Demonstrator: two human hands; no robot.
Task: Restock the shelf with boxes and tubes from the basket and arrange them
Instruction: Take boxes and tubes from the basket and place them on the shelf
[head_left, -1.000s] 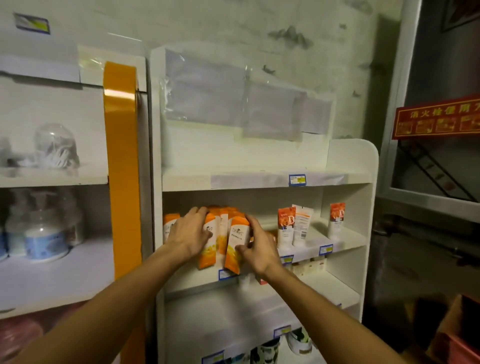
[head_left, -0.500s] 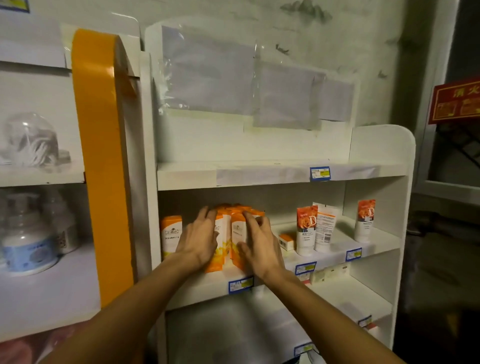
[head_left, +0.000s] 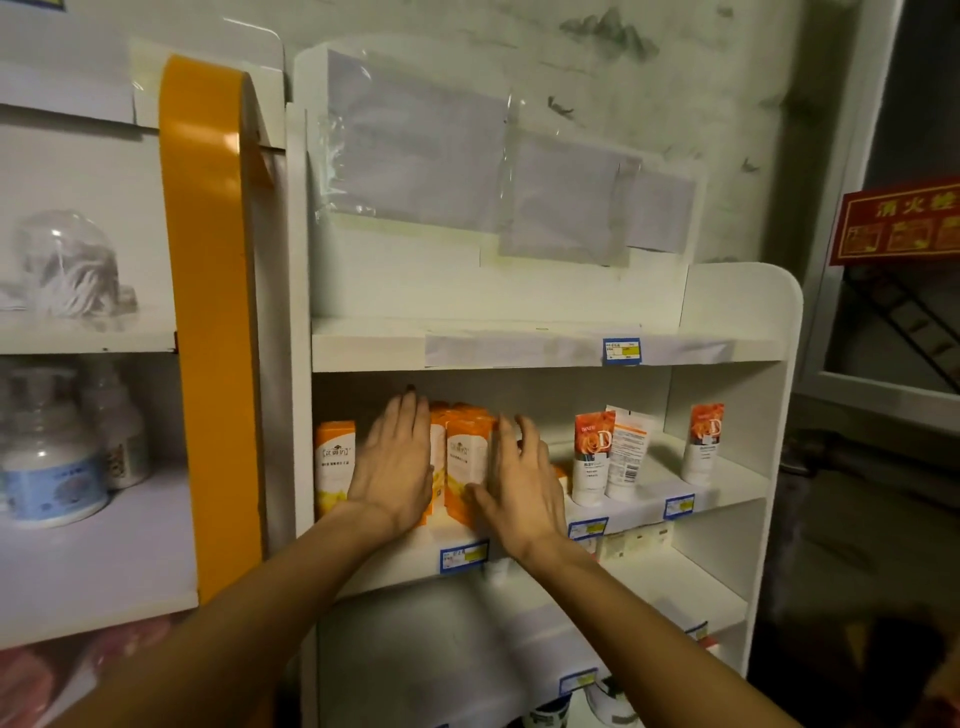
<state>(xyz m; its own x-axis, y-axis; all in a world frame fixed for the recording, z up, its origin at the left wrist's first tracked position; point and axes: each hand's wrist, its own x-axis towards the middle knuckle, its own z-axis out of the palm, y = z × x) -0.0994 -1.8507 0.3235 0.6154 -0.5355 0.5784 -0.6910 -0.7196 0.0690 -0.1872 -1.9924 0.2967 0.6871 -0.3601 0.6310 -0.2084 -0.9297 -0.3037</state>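
Observation:
Several upright orange-and-white boxes stand in a tight group on the middle shelf of the white rack. My left hand lies flat with straight fingers against the group's left side. On the right side, my right hand rests with spread, relaxed fingers. One more orange box stands apart at the shelf's far left. Further right stand three white tubes with orange tops, the last one near the rack's right wall. No basket is in view.
The rack's upper shelf carries a blue price tag. A lower shelf holds small pale packs. To the left, past an orange post, a second rack holds pump bottles. A red sign hangs at the right.
The boxes that leaned forward a second ago now stand upright and pushed together. Both hands have flattened against the group's sides, and the view has come closer to the shelf.

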